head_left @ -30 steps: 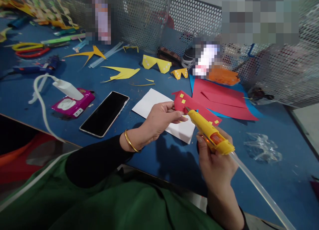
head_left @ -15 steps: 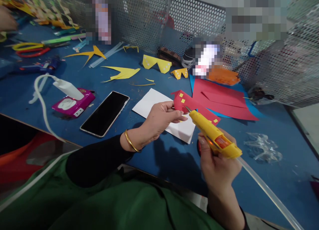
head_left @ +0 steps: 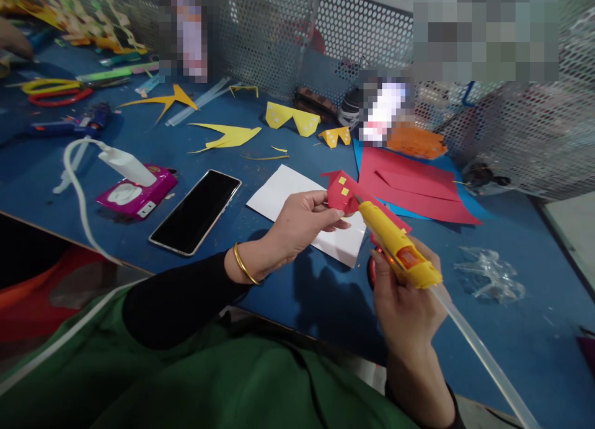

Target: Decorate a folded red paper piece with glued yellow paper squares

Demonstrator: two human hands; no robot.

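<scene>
Between the thumb and fingers of my left hand (head_left: pixel 309 221) is a red paper cut-out (head_left: pixel 335 196) with small yellow squares stuck on it. My right hand (head_left: pixel 409 299) grips a yellow hot glue gun (head_left: pixel 395 240), a long clear glue stick (head_left: pixel 483 354) jutting from its back end. The gun's metal nozzle is at the red paper, just right of the yellow squares; whether it touches cannot be made out. A folded white sheet (head_left: pixel 274 196) lies on the table under my left hand. Part of a round red-rimmed object (head_left: pixel 370 271) shows behind my right hand.
Yellow paper glasses shapes (head_left: pixel 292 119) stand at the back beside a yellow cut-out (head_left: pixel 227 136). Red sheets (head_left: pixel 418 181) lie on blue paper at right, with crumpled clear plastic (head_left: pixel 490 274) nearer. Left are a phone (head_left: pixel 195 212), a purple power socket (head_left: pixel 137 193) and scissors (head_left: pixel 60 94).
The glue gun's nozzle and the red paper have shifted slightly right, the gun's rear tilting a little. My left hand has edged right with the paper.
</scene>
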